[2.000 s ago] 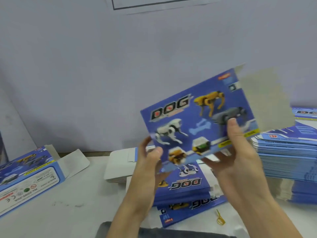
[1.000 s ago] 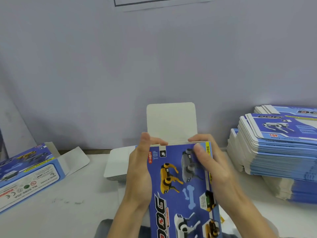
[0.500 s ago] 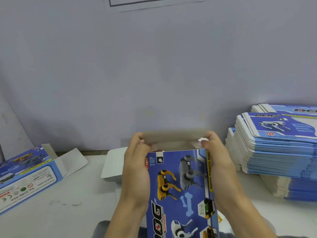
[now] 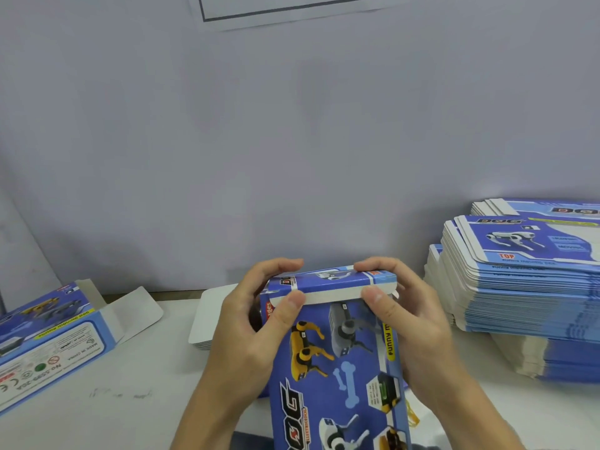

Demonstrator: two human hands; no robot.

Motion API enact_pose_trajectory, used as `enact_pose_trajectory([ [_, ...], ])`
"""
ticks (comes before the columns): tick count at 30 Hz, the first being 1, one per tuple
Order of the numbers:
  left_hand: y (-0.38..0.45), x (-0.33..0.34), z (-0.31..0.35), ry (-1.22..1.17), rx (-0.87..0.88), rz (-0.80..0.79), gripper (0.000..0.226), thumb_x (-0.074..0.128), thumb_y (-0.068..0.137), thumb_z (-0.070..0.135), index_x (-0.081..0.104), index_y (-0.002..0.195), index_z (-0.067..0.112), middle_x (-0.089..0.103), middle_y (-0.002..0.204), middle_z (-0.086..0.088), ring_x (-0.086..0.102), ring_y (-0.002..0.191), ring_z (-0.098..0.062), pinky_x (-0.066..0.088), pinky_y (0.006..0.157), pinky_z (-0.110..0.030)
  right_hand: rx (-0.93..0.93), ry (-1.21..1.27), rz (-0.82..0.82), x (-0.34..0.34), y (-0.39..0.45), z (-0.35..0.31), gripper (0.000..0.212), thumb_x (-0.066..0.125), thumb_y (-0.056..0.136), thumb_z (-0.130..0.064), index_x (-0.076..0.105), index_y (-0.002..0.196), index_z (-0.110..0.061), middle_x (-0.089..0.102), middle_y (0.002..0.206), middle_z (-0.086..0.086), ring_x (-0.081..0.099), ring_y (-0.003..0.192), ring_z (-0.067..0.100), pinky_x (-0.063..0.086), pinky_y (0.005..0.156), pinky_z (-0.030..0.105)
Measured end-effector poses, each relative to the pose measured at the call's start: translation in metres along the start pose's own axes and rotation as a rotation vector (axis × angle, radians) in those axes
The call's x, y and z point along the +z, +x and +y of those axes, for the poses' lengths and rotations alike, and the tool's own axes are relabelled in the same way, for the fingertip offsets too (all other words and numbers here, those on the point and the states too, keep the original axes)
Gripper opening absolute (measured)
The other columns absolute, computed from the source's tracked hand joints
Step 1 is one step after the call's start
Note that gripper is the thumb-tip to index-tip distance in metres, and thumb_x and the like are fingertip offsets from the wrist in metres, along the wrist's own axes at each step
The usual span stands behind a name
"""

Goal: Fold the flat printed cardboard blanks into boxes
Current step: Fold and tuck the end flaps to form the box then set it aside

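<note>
**Both hands on the top flap of a DOG box**

At six o'clock on the white table [image 4: 97, 397], a person holds a blue printed box [image 4: 337, 362] upright-tilted toward the camera, its front panel showing yellow, grey and white robot dogs. The left hand [image 4: 246, 332] grips the box's upper left corner, thumb pressed on the white edge of the top flap [image 4: 331, 282], fingers curled over the far side. The right hand [image 4: 409, 319] grips the upper right corner the same way, thumb on the flap edge, fingers arched over the top. The flap lies folded down across the box opening.

At three o'clock sits a tall stack of flat blanks [image 4: 526, 277], printed side up. At nine o'clock lies a folded box [image 4: 48, 339] on its side, its end flap open. Behind the hands, toward twelve o'clock, a low pile of white cards [image 4: 207, 316] rests near the grey wall [image 4: 292, 141].
</note>
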State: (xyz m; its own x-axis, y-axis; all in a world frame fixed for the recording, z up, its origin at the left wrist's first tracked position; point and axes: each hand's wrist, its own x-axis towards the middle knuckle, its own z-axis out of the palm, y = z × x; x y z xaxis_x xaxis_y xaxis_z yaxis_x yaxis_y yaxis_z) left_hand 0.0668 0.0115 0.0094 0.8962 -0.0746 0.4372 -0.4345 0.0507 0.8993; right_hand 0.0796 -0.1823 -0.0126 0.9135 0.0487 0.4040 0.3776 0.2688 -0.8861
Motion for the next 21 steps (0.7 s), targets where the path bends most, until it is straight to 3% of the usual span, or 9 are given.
enact_pose_trajectory([
  [4, 0.001, -0.001, 0.002, 0.008, -0.004, -0.012, 0.036, 0.065, 0.077, 0.037, 0.065, 0.113, 0.036, 0.07, 0.115, 0.013, 0.073, 0.103, -0.022, 0.061, 0.06, -0.03, -0.027, -0.009, 0.009, -0.003, -0.001, 0.001, 0.042, 0.073, 0.075, -0.046, 0.064, 0.109, -0.023, 0.073, 0.11, 0.01, 0.073, 0.099, 0.035, 0.061, 0.069, 0.044],
  [7, 0.001, -0.002, 0.002, -0.044, -0.149, -0.139, 0.075, 0.083, 0.066, 0.059, 0.05, 0.131, 0.042, 0.069, 0.121, 0.013, 0.072, 0.105, -0.021, 0.062, 0.069, -0.031, -0.076, -0.04, 0.085, -0.002, 0.0, -0.001, 0.056, 0.079, 0.069, -0.062, 0.066, 0.109, -0.025, 0.073, 0.105, 0.009, 0.072, 0.099, 0.03, 0.058, 0.075, 0.041],
  [9, -0.001, -0.004, 0.003, 0.027, -0.272, -0.296, 0.092, 0.088, 0.054, 0.053, 0.045, 0.135, 0.042, 0.072, 0.119, 0.008, 0.072, 0.104, -0.018, 0.06, 0.075, -0.028, -0.134, 0.045, 0.159, -0.005, 0.002, -0.007, 0.058, 0.076, 0.069, -0.068, 0.069, 0.111, -0.028, 0.071, 0.108, 0.01, 0.069, 0.103, 0.026, 0.056, 0.087, 0.044],
  [11, -0.002, -0.003, 0.007, 0.117, -0.323, -0.436, 0.068, 0.084, 0.058, 0.046, 0.055, 0.12, 0.046, 0.075, 0.11, 0.01, 0.073, 0.1, -0.013, 0.058, 0.075, -0.022, -0.164, 0.227, 0.262, -0.016, 0.004, -0.013, 0.053, 0.061, 0.086, -0.06, 0.067, 0.124, -0.024, 0.067, 0.121, 0.006, 0.065, 0.112, 0.022, 0.048, 0.101, 0.044],
  [13, -0.003, 0.001, 0.012, 0.178, -0.313, -0.442, 0.053, 0.083, 0.059, 0.048, 0.059, 0.107, 0.05, 0.076, 0.106, 0.011, 0.073, 0.098, -0.01, 0.058, 0.075, -0.021, -0.139, 0.302, 0.36, -0.031, 0.003, -0.02, 0.049, 0.043, 0.098, -0.048, 0.061, 0.134, -0.021, 0.064, 0.126, 0.007, 0.067, 0.112, 0.021, 0.045, 0.101, 0.046],
  [15, 0.0, 0.006, 0.013, 0.146, -0.22, -0.331, 0.057, 0.087, 0.059, 0.044, 0.065, 0.111, 0.039, 0.077, 0.105, 0.005, 0.074, 0.096, -0.015, 0.06, 0.076, -0.025, -0.099, 0.282, 0.392, -0.039, 0.001, -0.021, 0.043, 0.036, 0.101, -0.041, 0.063, 0.133, -0.029, 0.063, 0.124, 0.006, 0.068, 0.111, 0.021, 0.046, 0.094, 0.042],
  [17, 0.008, 0.002, 0.016, -0.145, -0.06, 0.028, 0.061, 0.094, 0.052, 0.037, 0.072, 0.107, 0.022, 0.077, 0.102, 0.001, 0.074, 0.092, -0.017, 0.061, 0.08, -0.031, -0.065, 0.237, 0.386, -0.038, 0.001, -0.02, 0.04, 0.038, 0.099, -0.041, 0.065, 0.128, -0.035, 0.063, 0.124, 0.002, 0.063, 0.118, 0.027, 0.044, 0.097, 0.043],
  [19, 0.016, -0.018, 0.018, -0.471, 0.087, 0.462, 0.071, 0.088, 0.046, 0.058, 0.068, 0.107, 0.027, 0.072, 0.099, 0.013, 0.068, 0.092, -0.008, 0.054, 0.087, -0.029, -0.055, 0.171, 0.372, -0.031, 0.002, -0.018, 0.038, 0.044, 0.092, -0.042, 0.065, 0.123, -0.038, 0.064, 0.121, -0.001, 0.062, 0.119, 0.027, 0.044, 0.099, 0.045],
  [21, 0.016, -0.04, 0.016, -0.531, 0.114, 0.617, 0.072, 0.076, 0.056, 0.074, 0.065, 0.116, 0.037, 0.067, 0.117, 0.022, 0.058, 0.117, -0.005, 0.041, 0.101, -0.029, -0.037, 0.129, 0.363, -0.024, 0.003, -0.015, 0.039, 0.049, 0.086, -0.044, 0.066, 0.12, -0.038, 0.065, 0.119, -0.002, 0.064, 0.117, 0.026, 0.045, 0.098, 0.047],
])
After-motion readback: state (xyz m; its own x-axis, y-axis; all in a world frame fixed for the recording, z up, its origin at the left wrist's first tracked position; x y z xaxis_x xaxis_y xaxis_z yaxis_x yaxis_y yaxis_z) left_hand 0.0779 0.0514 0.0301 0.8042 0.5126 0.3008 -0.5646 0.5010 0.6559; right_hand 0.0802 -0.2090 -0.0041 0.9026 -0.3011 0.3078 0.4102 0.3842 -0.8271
